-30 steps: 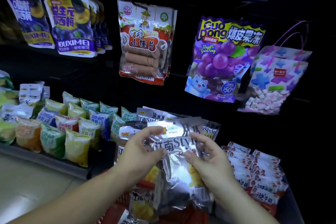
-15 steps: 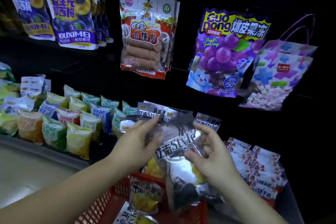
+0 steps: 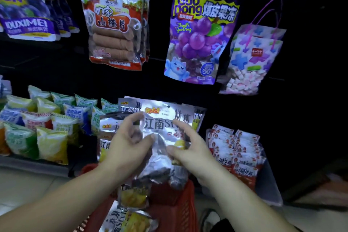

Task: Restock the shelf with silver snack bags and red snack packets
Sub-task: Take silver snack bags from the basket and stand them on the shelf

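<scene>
A silver snack bag (image 3: 160,124) with black lettering is held upright in front of the shelf's row of silver bags (image 3: 130,106). My left hand (image 3: 128,143) pinches its left edge between thumb and fingers. My right hand (image 3: 190,149) pinches its right side near a yellow patch. Red snack packets (image 3: 237,149) are stacked in a bin to the right. More silver bags (image 3: 131,218) lie in the red basket (image 3: 180,205) below my hands.
Small green, yellow and blue snack packs (image 3: 47,124) fill the shelf to the left. Hanging above are a hawthorn-roll bag (image 3: 113,22), a purple grape jelly bag (image 3: 199,37) and a marshmallow bag (image 3: 250,60). Pale floor shows at the lower left.
Both hands have lifted the silver bag up and forward toward the shelf's row of silver bags. The view has moved closer to the shelf.
</scene>
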Motion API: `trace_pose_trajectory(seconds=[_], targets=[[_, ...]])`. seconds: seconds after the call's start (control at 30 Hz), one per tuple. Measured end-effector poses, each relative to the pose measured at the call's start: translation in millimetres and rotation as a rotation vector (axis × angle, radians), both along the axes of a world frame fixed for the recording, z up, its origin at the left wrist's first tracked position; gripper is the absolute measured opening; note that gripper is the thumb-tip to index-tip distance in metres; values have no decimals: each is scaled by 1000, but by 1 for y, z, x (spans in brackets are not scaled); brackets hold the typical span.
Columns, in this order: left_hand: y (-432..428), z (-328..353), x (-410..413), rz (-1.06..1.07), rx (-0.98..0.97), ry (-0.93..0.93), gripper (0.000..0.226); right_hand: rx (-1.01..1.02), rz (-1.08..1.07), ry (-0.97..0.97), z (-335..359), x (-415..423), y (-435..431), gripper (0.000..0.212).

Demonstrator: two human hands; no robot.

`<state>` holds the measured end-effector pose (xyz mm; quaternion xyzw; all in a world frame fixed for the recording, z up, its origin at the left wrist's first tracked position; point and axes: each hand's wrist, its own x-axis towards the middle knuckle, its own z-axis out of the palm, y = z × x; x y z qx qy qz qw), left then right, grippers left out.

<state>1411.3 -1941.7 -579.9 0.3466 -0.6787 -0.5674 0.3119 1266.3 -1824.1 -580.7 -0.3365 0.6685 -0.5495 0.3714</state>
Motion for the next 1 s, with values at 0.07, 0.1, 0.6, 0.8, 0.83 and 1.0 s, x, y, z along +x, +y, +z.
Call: trace_pose_trajectory(seconds=[0.07,0.1,0.6,0.8,0.83,1.0], targets=[[7,3,-9,-40,55,-22,76,-19,-78,20,-2,-10,7,57],[9,4,-11,-84,87,-34,81,-26,-112,40,-4,-14,10,55],[57,-24,-6,-129,110,-62,76,134,43,141,-24,-1,39,93],[54,-20,-1,-214,59,12,69,128,11,384,-13,-11,46,79],[56,-20,-1,-199,24,10,66,82,-23,349,-13,-12,44,69],[72,-35,-1,-216,-407,-64,55,-150,-121,-134,-8,-5,35,43]])
